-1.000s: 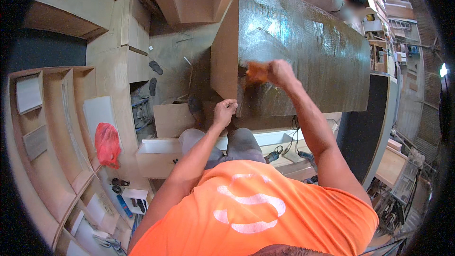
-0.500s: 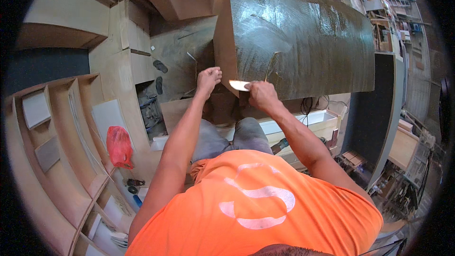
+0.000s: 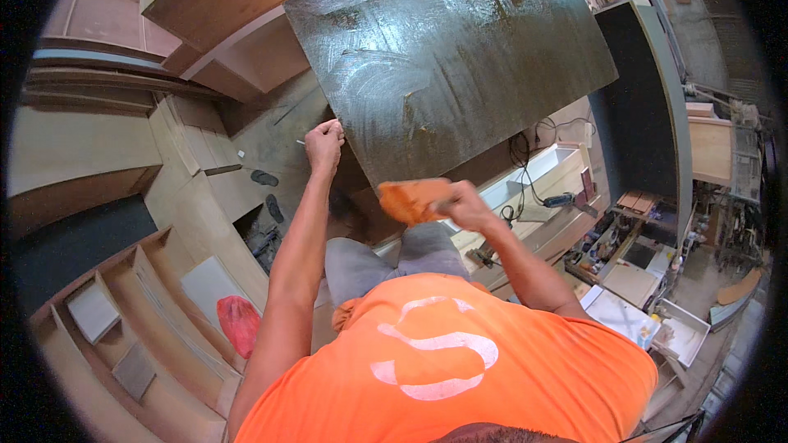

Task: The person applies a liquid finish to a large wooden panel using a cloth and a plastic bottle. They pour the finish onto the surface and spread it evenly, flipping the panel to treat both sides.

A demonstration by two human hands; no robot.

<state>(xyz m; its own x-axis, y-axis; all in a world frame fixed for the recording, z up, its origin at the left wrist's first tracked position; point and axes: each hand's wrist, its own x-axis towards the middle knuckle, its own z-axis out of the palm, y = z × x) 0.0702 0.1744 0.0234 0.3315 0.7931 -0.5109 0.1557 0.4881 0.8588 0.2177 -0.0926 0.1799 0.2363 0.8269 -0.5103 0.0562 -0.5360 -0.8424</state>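
Note:
A large brown panel lies before me, its top wet and shiny with streaks of a spread coating. At its left edge is my left hand, fingers curled together and pinching the rim. My right hand is closed around a flat orange spreader, smeared by motion. The spreader is over the panel's near-left corner, and I cannot tell whether it touches there. Small lumps of coating stand on the panel's left half.
Below the panel's near side are a long white-lined wooden box, black cables and a power tool. Wooden shelving and a red plastic bag are at left. A dark board stands at right.
The view has turned, so the panel appears tilted. My left hand has come to its left edge. My right hand has drawn the spreader nearer to me, now showing its orange face.

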